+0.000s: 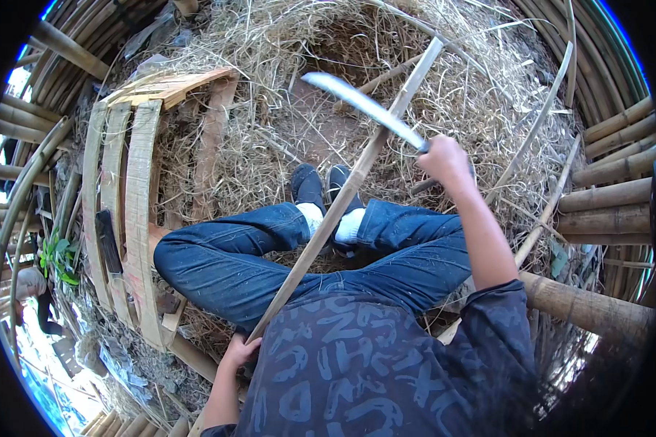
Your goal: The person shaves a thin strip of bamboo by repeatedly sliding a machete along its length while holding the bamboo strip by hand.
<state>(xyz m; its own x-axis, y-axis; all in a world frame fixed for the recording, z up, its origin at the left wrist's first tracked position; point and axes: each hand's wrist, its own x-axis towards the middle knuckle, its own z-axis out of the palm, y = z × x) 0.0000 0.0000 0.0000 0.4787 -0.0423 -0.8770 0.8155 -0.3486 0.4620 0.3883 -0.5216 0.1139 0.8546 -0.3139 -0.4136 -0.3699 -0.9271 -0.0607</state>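
A long bamboo strip [335, 211] slants across my lap, from my left hip up past my feet to the far right. Its lower end is in the grip of my left hand [238, 355], whose fingers are partly hidden behind it. Closed round the handle of a long machete [368, 107] is my right hand [448, 162]. The bright blade, slightly blurred, points up and left and crosses the strip near its far part. Whether the blade touches the strip I cannot tell.
Heaps of pale shavings [270, 138] cover the ground round my feet. A broken wooden crate [142, 197] stands at my left, with a dark flat object [109, 240] on its slats. Bamboo poles [612, 193] wall in the right side; a thick bamboo pole [587, 302] lies beside my right hip.
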